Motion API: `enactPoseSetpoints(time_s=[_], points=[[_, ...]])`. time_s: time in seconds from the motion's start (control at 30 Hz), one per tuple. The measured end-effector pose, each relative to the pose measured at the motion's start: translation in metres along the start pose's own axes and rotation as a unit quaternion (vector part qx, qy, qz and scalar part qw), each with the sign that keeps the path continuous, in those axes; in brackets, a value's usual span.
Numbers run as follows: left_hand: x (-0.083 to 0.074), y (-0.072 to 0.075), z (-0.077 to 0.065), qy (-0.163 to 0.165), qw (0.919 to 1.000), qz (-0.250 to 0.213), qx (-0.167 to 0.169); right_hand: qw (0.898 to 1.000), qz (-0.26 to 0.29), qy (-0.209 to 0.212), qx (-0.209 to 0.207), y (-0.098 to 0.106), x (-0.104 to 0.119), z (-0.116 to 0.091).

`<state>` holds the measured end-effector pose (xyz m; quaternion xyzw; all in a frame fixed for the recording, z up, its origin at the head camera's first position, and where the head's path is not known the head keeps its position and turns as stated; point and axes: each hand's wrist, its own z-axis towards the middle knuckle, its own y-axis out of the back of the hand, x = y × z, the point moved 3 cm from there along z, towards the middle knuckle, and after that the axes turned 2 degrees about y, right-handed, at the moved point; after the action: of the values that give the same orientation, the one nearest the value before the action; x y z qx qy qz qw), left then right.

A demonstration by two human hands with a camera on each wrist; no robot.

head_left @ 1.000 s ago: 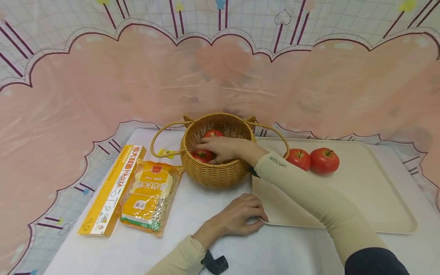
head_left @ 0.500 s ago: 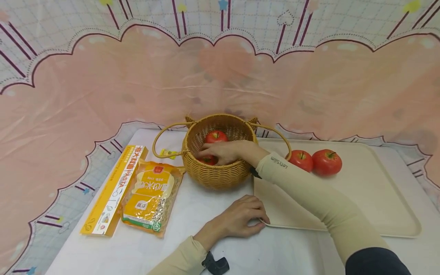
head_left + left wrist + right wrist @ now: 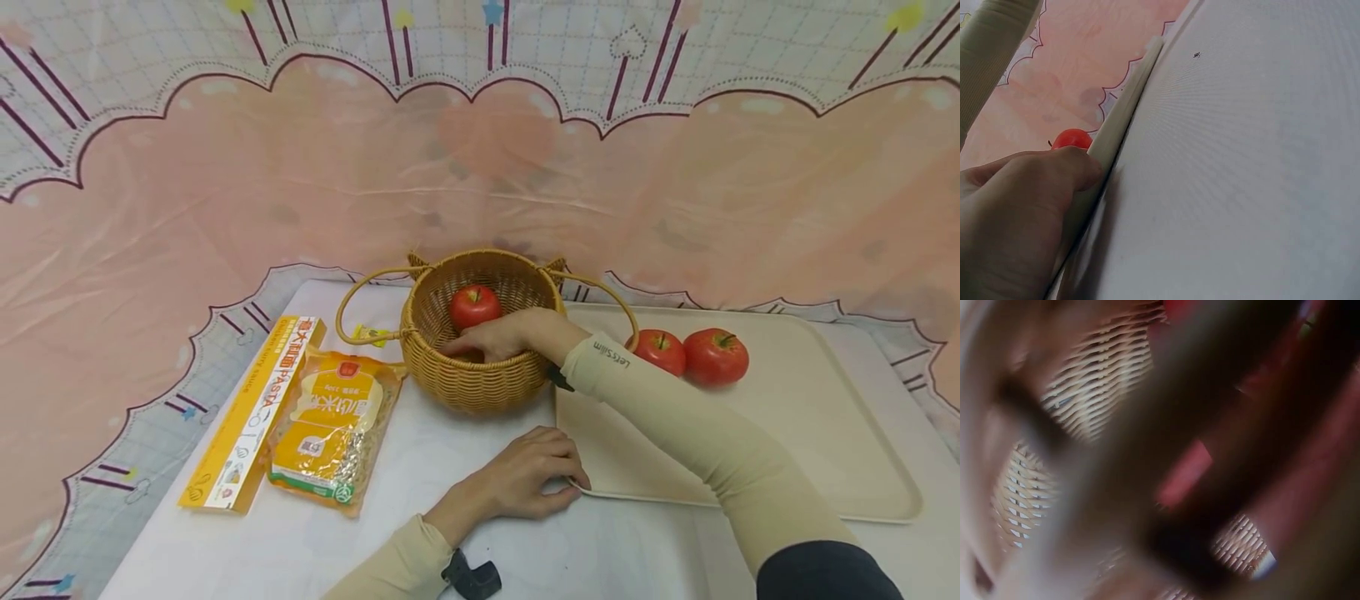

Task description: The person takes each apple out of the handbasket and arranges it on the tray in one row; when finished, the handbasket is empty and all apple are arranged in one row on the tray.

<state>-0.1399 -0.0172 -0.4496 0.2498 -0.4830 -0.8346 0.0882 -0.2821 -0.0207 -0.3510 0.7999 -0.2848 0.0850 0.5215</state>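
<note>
My right hand [image 3: 498, 335] reaches down inside a wicker basket [image 3: 476, 387] with two looped handles. Its fingers curl round a red apple [image 3: 1185, 475], which shows between them in the right wrist view; in the head view that apple is nearly hidden. Another red apple [image 3: 475, 307] sits behind the hand, within the basket. At the near left corner of a cream tray [image 3: 795, 433], my left hand [image 3: 525, 473] holds the rim between thumb and curled fingers. Two red apples [image 3: 716, 357] stand side by side on the tray, the left one partly behind my right sleeve.
Left of the basket lie a yellow-and-white pasta box [image 3: 251, 417] and an orange bag [image 3: 333, 429] printed in yellow. A small yellow packet [image 3: 370, 335] is beside the basket, under its left handle. A patterned cloth [image 3: 480, 183] hangs behind the white table [image 3: 420, 467].
My right hand has sunk a little deeper into the basket, and the apple under it has passed nearly out of sight. The rear apple shows more fully. My left hand stays on the tray corner.
</note>
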Motion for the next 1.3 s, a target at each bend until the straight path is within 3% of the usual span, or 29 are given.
enactPoseSetpoints(time_s=[0.3, 0.57, 0.7, 0.87, 1.03, 1.3], points=[[0.0, -0.001, 0.001, -0.002, 1.0, 0.002, 0.001, 1.0, -0.006, 0.003, -0.012, -0.001, -0.005, 0.001], [0.001, -0.003, 0.002, -0.004, 1.0, 0.006, -0.005, 0.998, 0.022, -0.031, -0.042, 0.007, -0.007, -0.009], [0.002, -0.003, 0.003, -0.013, 0.9998, 0.007, -0.011, 0.993, 0.031, -0.049, -0.104, 0.015, -0.007, -0.022], [0.004, -0.002, 0.002, -0.009, 0.9999, 0.002, -0.011, 0.98, 0.026, -0.017, -0.195, 0.023, -0.003, -0.039], [0.003, -0.002, 0.001, 0.012, 0.9998, -0.013, -0.003, 0.971, 0.032, 0.019, -0.237, 0.02, -0.003, -0.052], [0.002, -0.003, 0.003, -0.001, 0.9999, -0.007, -0.014, 0.945, 0.056, 0.032, -0.32, 0.013, -0.003, -0.078]])
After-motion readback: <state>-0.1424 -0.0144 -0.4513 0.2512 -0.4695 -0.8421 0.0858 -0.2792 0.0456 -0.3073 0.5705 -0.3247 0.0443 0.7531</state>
